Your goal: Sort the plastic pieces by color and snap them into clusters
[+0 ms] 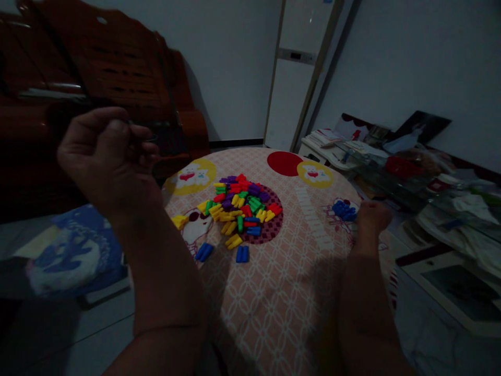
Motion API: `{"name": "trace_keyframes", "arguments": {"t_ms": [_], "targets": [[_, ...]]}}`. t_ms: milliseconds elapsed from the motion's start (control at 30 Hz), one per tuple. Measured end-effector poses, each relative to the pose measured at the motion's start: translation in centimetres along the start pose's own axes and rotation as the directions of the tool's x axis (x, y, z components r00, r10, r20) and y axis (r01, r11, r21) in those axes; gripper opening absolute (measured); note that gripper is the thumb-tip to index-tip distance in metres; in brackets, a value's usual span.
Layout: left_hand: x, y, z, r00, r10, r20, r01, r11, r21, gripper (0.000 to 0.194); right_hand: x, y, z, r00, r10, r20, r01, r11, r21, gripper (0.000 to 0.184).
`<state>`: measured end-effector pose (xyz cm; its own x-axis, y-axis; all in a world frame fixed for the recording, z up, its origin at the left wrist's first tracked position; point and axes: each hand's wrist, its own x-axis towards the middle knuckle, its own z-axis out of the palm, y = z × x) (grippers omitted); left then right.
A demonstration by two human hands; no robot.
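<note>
My left hand (111, 149) is raised above the table's left side, with its fingers curled and the thumb pressed to them. A thin pale line shows by the fingertips, too dim to name. At the table's right edge my right hand (373, 215) is closed, its fingers mostly hidden behind the wrist. Just left of it lies a small group of blue clothespins (344, 210). A loose pile of red, yellow, green and purple clothespins (238, 203) covers the table's middle. Two blue clothespins, one nearer the front (242, 254) and one to its left (204, 252), lie apart from the pile.
A patterned cloth (270, 292) covers the round table. Behind it on the left stands a carved wooden bench (117, 68), and a tall white cabinet-like unit (291, 78) is at the back. A cluttered glass-topped stand (391, 177) runs along the right. A blue bag (78, 250) sits at left.
</note>
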<state>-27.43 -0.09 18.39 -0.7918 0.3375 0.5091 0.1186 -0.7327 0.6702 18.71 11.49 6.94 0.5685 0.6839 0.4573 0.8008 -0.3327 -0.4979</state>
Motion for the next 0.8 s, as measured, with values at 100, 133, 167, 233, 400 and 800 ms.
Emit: {"name": "trace_keyframes", "arguments": {"t_ms": [100,133,167,233,400,800], "targets": [[-0.4,0.3,0.2,1.000,0.024,-0.015,-0.025,0.999,-0.041,0.016,-1.1,-3.5,-0.2,0.987,-0.093,0.128,0.057,0.964,0.260,0.026],[-0.5,0.3,0.1,1.000,0.017,-0.014,-0.017,0.999,-0.043,0.016,-2.0,-4.9,-0.2,0.962,-0.171,0.212,0.086,0.930,0.356,0.024],[-0.6,0.4,0.0,1.000,0.009,-0.015,-0.009,0.999,-0.038,0.016,-3.2,-6.3,-0.1,0.918,-0.273,0.286,0.130,0.892,0.433,0.023],[-0.6,0.6,-0.2,1.000,-0.010,-0.018,0.010,1.000,-0.018,0.014,-6.2,-9.2,-0.1,0.733,-0.524,0.434,0.258,0.804,0.536,0.019],[-0.3,0.8,-0.6,0.998,-0.040,-0.040,0.040,0.999,-0.007,0.017,-14.8,-14.1,-0.3,0.126,-0.827,0.548,0.584,0.509,0.633,0.023],[-0.1,0.3,-0.6,0.999,0.028,-0.021,-0.029,0.998,-0.053,0.016,-19.4,-13.8,0.7,0.016,-0.842,0.539,0.825,0.316,0.469,0.022]]}}
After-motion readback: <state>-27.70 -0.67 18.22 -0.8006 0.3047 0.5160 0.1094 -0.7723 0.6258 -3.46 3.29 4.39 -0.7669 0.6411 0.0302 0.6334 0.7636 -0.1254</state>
